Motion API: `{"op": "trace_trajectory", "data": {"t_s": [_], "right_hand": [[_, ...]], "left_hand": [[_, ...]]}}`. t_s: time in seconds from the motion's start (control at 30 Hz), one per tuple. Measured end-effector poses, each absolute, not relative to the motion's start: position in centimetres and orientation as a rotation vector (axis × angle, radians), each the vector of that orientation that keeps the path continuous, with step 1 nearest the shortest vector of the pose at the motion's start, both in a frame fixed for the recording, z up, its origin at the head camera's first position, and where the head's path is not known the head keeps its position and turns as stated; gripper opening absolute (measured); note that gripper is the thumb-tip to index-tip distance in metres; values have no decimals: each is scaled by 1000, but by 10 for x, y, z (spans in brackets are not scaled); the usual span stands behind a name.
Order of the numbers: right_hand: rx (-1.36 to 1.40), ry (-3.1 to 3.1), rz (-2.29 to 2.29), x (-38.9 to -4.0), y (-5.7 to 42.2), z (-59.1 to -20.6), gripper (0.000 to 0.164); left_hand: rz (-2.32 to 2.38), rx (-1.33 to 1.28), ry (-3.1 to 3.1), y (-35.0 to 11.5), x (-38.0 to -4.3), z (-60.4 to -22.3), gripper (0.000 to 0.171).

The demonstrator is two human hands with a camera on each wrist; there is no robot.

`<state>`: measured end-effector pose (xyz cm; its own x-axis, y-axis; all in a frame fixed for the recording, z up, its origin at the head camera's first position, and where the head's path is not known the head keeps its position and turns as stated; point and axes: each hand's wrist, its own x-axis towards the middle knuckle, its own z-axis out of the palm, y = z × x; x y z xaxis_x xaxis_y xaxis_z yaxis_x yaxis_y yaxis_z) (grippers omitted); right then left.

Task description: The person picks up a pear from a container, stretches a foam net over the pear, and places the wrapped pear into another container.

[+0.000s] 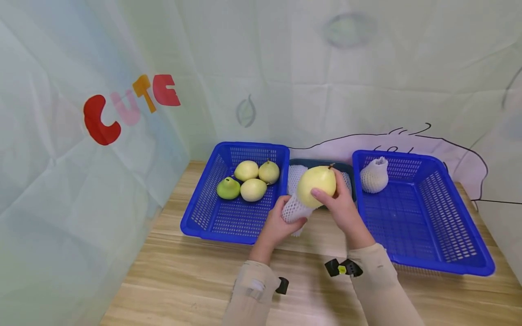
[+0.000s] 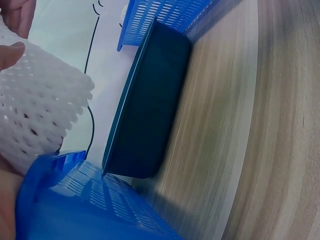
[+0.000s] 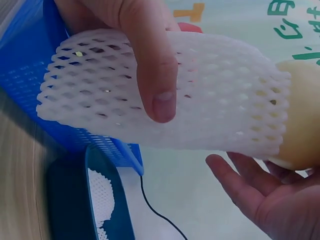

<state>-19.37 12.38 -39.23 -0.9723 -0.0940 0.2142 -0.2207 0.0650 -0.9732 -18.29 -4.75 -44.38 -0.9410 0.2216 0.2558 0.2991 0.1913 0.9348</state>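
My left hand (image 1: 281, 222) grips a white foam net sleeve (image 1: 295, 209), its thumb (image 3: 157, 80) lying across the mesh in the right wrist view. In the right hand (image 1: 342, 203) is a pale yellow pear (image 1: 320, 183), stem pointing up and right, held between thumb and fingers. The pear's lower end sits at the sleeve's open mouth, most of the fruit still bare. From the left wrist view, the other end of the sleeve (image 2: 45, 95) hangs loose. Both hands are in front of a dark green bin (image 1: 318, 161) holding more white foam nets (image 3: 101, 195).
A blue basket (image 1: 195, 217) on the left has several unwrapped pears (image 1: 253, 189), one greener (image 1: 228, 188). On the right, another blue basket (image 1: 469, 226) contains a pear in a foam net (image 1: 374, 175). Under everything is a wood-grain table (image 1: 175, 280), with printed cloth walls (image 1: 261, 59) behind.
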Motion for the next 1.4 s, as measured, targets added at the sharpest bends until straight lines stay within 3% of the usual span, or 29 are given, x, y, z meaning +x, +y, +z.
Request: {"op": "trace_trajectory", "data": {"t_s": [0.3,0.63,0.83,1.0,1.17,1.4], "right_hand": [[178,-2282,2076,-198,122,-394,64],[-15,-1905,2409,-200,119,-397,27],[19,-2012,2360,-202,119,-400,49],[201,-2014,2365,-204,119,-403,63],[326,-2011,2405,-202,119,-405,66],[344,-2319,2217,-197,121,-397,67]], "left_hand": [[-1828,-530,-2408,-47,-183,-446,45],[-1814,-506,-2362,-44,-182,-443,40],[-1813,-524,-2358,-44,-184,-445,40],[-1809,-535,-2340,-43,-190,-455,41],[-1886,-462,-2386,-41,-201,-477,58],[-1847,-367,-2479,-35,-192,-459,74]]}}
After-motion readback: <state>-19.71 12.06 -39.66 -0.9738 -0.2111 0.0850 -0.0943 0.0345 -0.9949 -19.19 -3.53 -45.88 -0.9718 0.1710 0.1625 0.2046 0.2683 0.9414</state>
